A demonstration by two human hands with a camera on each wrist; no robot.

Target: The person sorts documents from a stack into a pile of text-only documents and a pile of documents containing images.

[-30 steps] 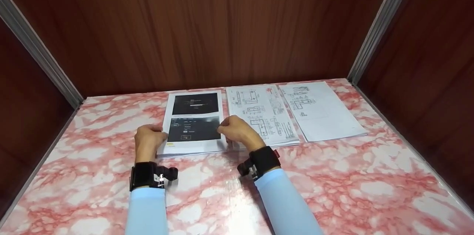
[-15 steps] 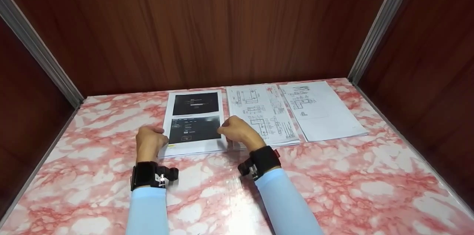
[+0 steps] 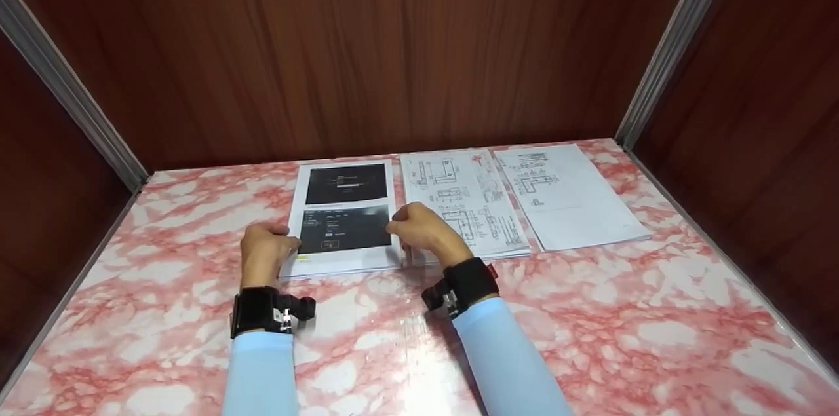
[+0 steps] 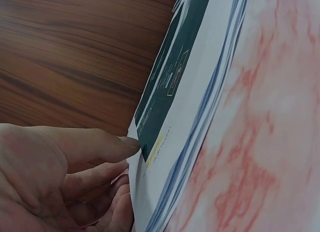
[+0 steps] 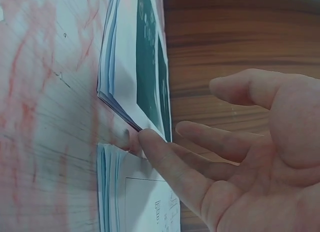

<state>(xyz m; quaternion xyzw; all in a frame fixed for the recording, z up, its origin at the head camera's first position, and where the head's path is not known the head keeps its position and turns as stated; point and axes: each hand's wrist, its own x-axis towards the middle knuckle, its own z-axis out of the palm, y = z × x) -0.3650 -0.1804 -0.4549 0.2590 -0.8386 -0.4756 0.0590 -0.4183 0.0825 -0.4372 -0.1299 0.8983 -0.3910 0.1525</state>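
Note:
A stack of printed sheets point(image 3: 347, 261) with two dark pictures on its top page lies at the left of the row. At its left edge my left hand point(image 3: 265, 249) pinches the sheets, as the left wrist view shows: the thumb point(image 4: 117, 148) laps over the top page while the other fingers curl against the side. My right hand point(image 3: 423, 229) is at the opposite edge. In the right wrist view one extended finger point(image 5: 165, 157) touches the stack's near corner, and the thumb point(image 5: 240, 89) stands apart from the paper.
Close on the right lies a second stack with technical drawings point(image 3: 488, 232), partly behind my right hand. Farther right is another pile of drawing sheets point(image 3: 583, 206). The red-and-white marbled table point(image 3: 623, 324) meets brown wood-grain panels point(image 3: 406, 56) at the back and sides.
My left hand has shifted slightly inward, its thumb a little farther over the page edge. The right hand and the paper piles stay nearly where they were.

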